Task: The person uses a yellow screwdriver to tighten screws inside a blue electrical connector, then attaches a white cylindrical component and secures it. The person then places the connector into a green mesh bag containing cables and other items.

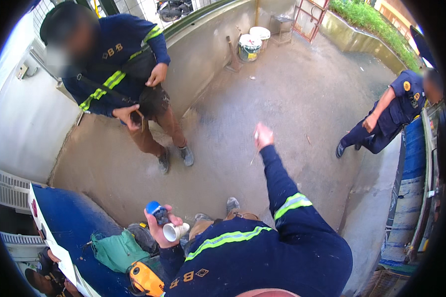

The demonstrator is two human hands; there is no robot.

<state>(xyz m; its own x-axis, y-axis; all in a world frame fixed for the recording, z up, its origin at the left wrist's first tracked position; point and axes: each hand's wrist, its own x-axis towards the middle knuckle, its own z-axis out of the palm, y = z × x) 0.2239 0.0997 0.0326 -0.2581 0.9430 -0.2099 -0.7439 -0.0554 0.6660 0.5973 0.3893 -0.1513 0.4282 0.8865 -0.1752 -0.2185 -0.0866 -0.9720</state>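
Low at centre-left, my left hand [157, 233] is closed around a white plastic pipe fitting [175, 231] with an open round end. The same hand also holds a small dark container with a blue top [154, 207], partly hidden by the fingers. My right hand [263, 136] is stretched out ahead over the concrete floor, its fingers closed. A bit of something pale shows at its fingertips, too small to name. Just below that hand is a thin pale strand [253, 158]; whether the hand holds it I cannot tell.
A person [119, 74] stands ahead-left holding a dark object; another in dark uniform [396, 109] is at right. By the wall are buckets [250, 47] and a broom [234, 55]. Near my left lie a green bag [116, 251], an orange hard-shelled item [146, 278] and a blue surface [69, 218].
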